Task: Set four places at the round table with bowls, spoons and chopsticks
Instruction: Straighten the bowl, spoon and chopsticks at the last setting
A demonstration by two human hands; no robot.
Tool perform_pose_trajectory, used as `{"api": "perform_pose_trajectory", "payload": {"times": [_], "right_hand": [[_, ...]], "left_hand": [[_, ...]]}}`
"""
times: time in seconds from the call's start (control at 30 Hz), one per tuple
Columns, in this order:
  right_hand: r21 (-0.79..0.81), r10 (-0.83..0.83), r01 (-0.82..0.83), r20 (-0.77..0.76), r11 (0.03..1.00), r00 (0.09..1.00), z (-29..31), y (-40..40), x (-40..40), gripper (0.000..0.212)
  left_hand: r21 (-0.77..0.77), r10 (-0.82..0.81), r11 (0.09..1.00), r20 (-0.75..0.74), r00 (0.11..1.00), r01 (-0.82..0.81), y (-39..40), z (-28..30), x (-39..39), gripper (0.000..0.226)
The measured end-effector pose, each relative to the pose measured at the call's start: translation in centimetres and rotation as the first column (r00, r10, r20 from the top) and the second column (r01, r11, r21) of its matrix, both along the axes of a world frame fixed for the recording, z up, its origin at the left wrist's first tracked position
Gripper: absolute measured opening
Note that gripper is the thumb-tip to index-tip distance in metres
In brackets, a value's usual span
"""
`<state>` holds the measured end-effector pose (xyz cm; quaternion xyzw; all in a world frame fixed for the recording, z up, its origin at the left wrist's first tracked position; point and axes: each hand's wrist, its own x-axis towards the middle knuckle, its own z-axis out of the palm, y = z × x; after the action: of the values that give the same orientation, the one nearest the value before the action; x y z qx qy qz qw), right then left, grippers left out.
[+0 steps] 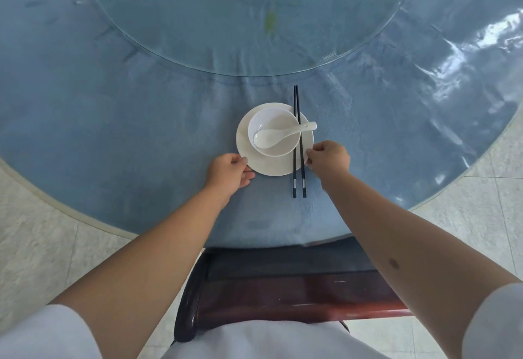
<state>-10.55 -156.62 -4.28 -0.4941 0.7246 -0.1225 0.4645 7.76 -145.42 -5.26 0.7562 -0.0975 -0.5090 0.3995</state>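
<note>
Head view: one place setting lies on the blue-covered round table (113,138), just short of the glass turntable (243,33). A white plate (271,165) carries a white bowl (274,132), and a white ceramic spoon (278,134) rests in the bowl with its handle projecting over the right rim. A pair of black chopsticks (299,155) lies parallel across the right part of the plate, passing under the spoon handle, with the ends extending beyond the plate on both sides. The left hand (230,173) has its fingers curled at the plate's lower-left rim, thumb on the edge. The right hand (329,158) has curled fingers at the right rim, close to the chopsticks; whether it pinches the plate or the nearer chopstick cannot be determined. A dark wooden chair (283,293) stands at this place. Judged step: final alignment of this setting. No other setting is in view, so progress cannot be confirmed. The next move calls for releasing both hands without disturbing the chopsticks.
</note>
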Motion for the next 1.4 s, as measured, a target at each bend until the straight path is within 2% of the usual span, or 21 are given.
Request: {"api": "perform_pose_trajectory", "payload": {"times": [0.23, 0.5, 0.87, 0.93, 0.97, 1.03, 1.07, 1.1, 1.23, 1.33, 1.4], "right_hand": [[0.013, 0.02, -0.02, 0.02, 1.0, 1.0, -0.1, -0.6, -0.3, 0.018], [0.024, 0.112, -0.112, 0.003, 0.993, 0.994, 0.5, -0.9, -1.6, 0.016], [-0.002, 0.151, -0.151, 0.008, 0.989, 0.989, 0.0, -1.7, -2.8, 0.014], [-0.003, 0.161, -0.161, 0.016, 0.987, 0.987, -0.1, -1.8, -3.1, 0.011], [-0.012, 0.164, -0.163, 0.013, 0.986, 0.986, -0.2, -1.8, -3.3, 0.011], [-0.073, 0.162, -0.162, -0.008, 0.984, 0.987, -0.2, -1.5, -3.7, 0.016], [-0.123, 0.18, -0.182, -0.028, 0.976, 0.983, -0.1, -1.3, -3.9, 0.02], [-0.166, 0.217, -0.222, -0.047, 0.961, 0.975, 0.0, -1.1, -4.1, 0.022], [-0.201, 0.355, -0.365, -0.084, 0.909, 0.931, 0.4, -0.3, -4.0, 0.022], [-0.185, 0.377, -0.395, -0.128, 0.9, 0.917, 0.5, -0.3, -3.8, 0.017], [-0.167, 0.382, -0.405, -0.151, 0.899, 0.912, 0.4, -0.2, -3.9, 0.014]], "left_hand": [[0.023, 0.101, 0.995, -0.018, 0.995, -0.101, -0.6, 0.1, -0.7, 0.011], [0.031, 0.112, 0.993, -0.013, 0.994, -0.112, 0.7, 0.2, -2.5, 0.004], [0.041, 0.127, 0.991, -0.065, 0.99, -0.124, 0.6, 0.0, -4.1, 0.004], [0.067, 0.153, 0.986, 0.012, 0.988, -0.153, 0.6, 0.5, -4.5, 0.01], [0.084, 0.159, 0.982, 0.121, 0.98, -0.17, 0.7, 0.7, -4.7, 0.014], [0.082, 0.127, 0.982, 0.396, 0.909, -0.172, 1.3, 1.6, -5.2, 0.017], [0.068, 0.086, 0.989, 0.477, 0.875, -0.135, 1.6, 2.0, -5.7, 0.015], [0.063, 0.026, 0.996, 0.497, 0.867, -0.066, 1.8, 2.5, -6.6, 0.014], [0.136, -0.318, 0.947, 0.275, 0.907, 0.291, 0.9, 2.6, -10.8, 0.015], [0.156, -0.311, 0.942, 0.073, 0.947, 0.298, -0.6, 2.1, -12.8, 0.026], [0.154, -0.281, 0.948, -0.004, 0.96, 0.278, -1.1, 2.1, -13.3, 0.024]]}}
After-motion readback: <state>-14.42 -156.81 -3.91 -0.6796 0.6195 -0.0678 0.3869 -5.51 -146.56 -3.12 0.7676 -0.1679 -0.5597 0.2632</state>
